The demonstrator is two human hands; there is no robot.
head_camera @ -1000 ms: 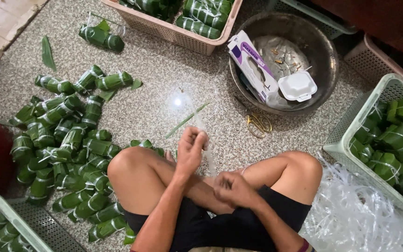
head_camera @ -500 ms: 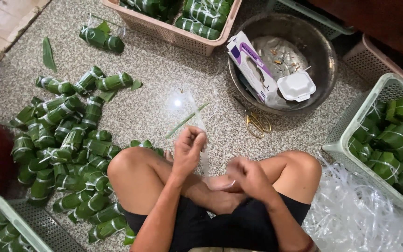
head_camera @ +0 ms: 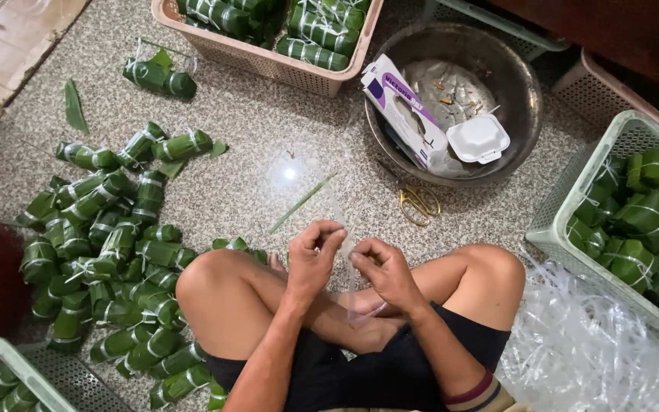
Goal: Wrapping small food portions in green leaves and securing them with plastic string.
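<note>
Hands (head_camera: 348, 263) pinching clear strip (head_camera: 350, 248)

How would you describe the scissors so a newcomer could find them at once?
Start at the big round metal basin at the top of the floor. Just below its near rim, on the speckled floor ahead of the person's right hand, lie the scissors. Their yellow looped handles set them apart from the green leaf-wrapped bundles around.
</note>
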